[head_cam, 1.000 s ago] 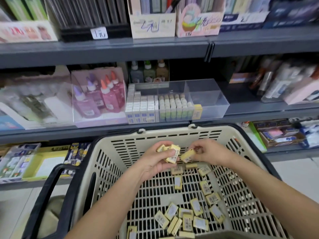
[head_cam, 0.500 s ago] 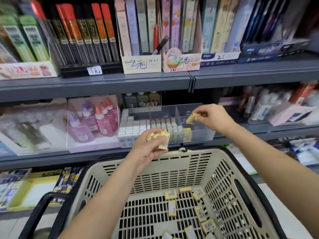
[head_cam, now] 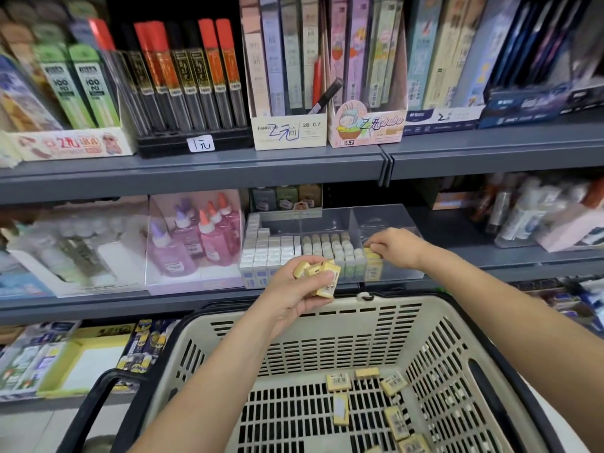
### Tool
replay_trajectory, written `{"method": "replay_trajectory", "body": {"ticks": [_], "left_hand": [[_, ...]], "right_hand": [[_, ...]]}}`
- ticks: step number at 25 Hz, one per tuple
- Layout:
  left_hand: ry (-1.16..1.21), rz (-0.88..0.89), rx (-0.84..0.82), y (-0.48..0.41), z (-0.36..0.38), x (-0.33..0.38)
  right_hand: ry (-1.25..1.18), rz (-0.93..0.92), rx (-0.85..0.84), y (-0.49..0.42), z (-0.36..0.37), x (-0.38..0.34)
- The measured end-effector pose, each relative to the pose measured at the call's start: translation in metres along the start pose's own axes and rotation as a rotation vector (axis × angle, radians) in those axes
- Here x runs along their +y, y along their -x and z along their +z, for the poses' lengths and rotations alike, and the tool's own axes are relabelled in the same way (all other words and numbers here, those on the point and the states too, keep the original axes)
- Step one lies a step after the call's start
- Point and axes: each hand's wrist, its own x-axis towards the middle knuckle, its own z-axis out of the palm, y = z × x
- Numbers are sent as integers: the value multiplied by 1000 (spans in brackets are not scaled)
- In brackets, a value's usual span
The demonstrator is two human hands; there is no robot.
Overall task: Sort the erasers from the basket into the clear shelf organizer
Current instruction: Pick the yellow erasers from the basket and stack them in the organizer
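Cream basket (head_cam: 327,305), nearest: loose erasers (head_cam: 338,382) on its slotted floor. Above its far rim, left hand (head_cam: 294,292) grips a handful of erasers (head_cam: 323,276) (yellow, barcoded). Beyond, right hand (head_cam: 397,248) reaches into the clear organizer (head_cam: 392,220) on the shelf (head_cam: 490,259), fingers curled on a yellow eraser (head_cam: 372,254) beside the pale rows (head_cam: 268,250).

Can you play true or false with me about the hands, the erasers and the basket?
1. The left hand holds several yellow erasers. True.
2. The right hand is down in the basket. False: it is up at the clear organizer on the shelf, with its fingers on a yellow eraser.
3. The basket is empty. False: loose erasers lie on its floor.
4. White erasers stand in rows in the clear organizer. True.
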Motion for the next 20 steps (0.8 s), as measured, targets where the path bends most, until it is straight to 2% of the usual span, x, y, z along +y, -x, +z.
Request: {"method": "replay_trajectory", "body": {"ticks": [2,4,7,11,13,15,17,20], "left_hand": [[39,-8,-12,-2,5,-1],[82,-7,-12,-4,10,-2],[132,-2,14,-6,19,-6],[151,-26,-11,-8,37,-20],[202,-40,-12,-10,43,-23],[232,-42,31,-13,41,-19],[165,7,58,-15,34,-15],[53,68,85,-15,29,-10]], "right_hand": [[-46,-32,183,15,-1,-12],[-280,-97,305,35,1,-32],[-627,-139,188,65,9,-58],[-683,17,221,72,14,-49],[-850,83,137,70,9,-36],[-952,117,134,64,0,-21],[-947,166,264,53,-9,-6],[-652,266,471,29,-18,10]]}}
